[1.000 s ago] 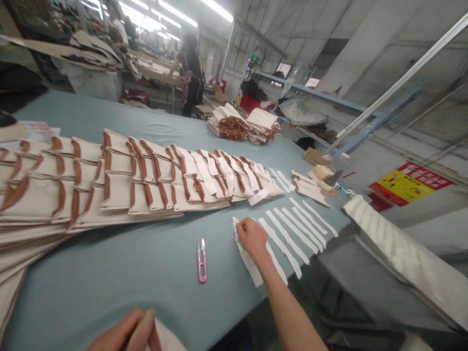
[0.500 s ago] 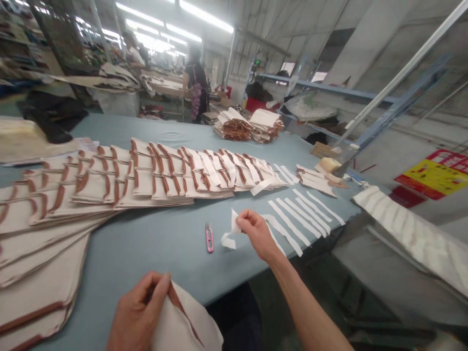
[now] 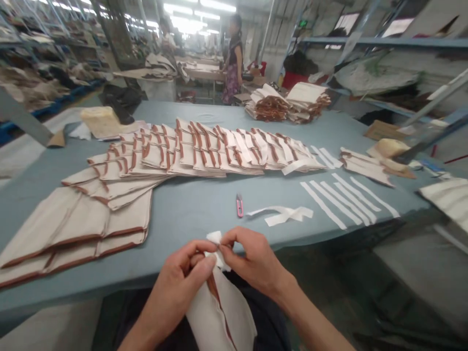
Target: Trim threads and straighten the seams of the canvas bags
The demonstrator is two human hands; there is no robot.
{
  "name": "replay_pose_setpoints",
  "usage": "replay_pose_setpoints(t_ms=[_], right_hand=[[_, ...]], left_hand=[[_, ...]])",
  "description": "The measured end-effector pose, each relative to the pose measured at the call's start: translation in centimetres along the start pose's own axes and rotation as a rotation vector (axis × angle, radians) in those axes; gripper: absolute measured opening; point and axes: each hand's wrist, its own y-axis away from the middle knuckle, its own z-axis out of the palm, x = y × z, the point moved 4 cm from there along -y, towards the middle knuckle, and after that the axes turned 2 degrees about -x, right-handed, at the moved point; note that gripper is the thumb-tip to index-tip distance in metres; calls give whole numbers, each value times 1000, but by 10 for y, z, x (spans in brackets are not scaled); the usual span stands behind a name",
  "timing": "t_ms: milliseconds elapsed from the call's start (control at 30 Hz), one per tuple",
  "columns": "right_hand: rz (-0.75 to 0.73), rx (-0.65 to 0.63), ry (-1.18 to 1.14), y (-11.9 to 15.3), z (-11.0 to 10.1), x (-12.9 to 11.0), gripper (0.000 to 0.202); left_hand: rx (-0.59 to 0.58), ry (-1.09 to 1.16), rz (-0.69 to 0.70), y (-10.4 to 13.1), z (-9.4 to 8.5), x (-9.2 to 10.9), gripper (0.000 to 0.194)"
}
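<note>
A cream fabric piece (image 3: 219, 312) with a brown edge inside hangs over my lap, its top end pinched by my left hand (image 3: 186, 278). My right hand (image 3: 256, 258) grips a white fabric strip (image 3: 215, 237) between thumb and fingertips, right at that end of the fabric. Both hands are closed and their fingertips almost meet; how the strip lies against the fabric is partly hidden by them. On the table just beyond are pink thread snips (image 3: 239, 205) and crossed loose white strips (image 3: 288, 214).
Overlapping cream pieces with brown edges (image 3: 204, 151) run across the blue-grey table (image 3: 197, 209). More white strips (image 3: 336, 204) lie in a row to the right. Folded stacks (image 3: 268, 102) stand at the back. A person (image 3: 233, 63) stands beyond the table.
My right hand has come left and down with a white strip to my left hand, which has risen with the cream fabric. The view has swung left.
</note>
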Motion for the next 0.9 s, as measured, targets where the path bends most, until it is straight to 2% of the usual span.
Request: replay_pose_setpoints(t_ms=[67,133,233,333,533,667,700,800,900], right_hand=[[-4,5,19,0,15,16,15],[-6,17,42,2,27,27,16],[-10,28,64,7,37,33,15],[2,50,58,12,40,32,15],[21,75,2,24,36,29,14],[47,68,-28,31,34,28,7],[75,78,-34,32,31,31,8],[267,179,-71,32,15,57,34],[412,244,-134,31,-4,84,34]], left_hand=[[111,24,-61,-18,-4,-12,52],[150,45,-87,-31,-5,-20,59],[79,103,-99,-35,-2,-29,63],[35,171,-93,-27,-3,-33,56],[24,173,-37,-19,-2,-32,49],[65,126,-5,-10,-1,-27,46],[73,128,-15,-7,-1,-27,46],[78,135,-48,4,-4,-28,47],[117,131,-49,12,-9,-29,47]])
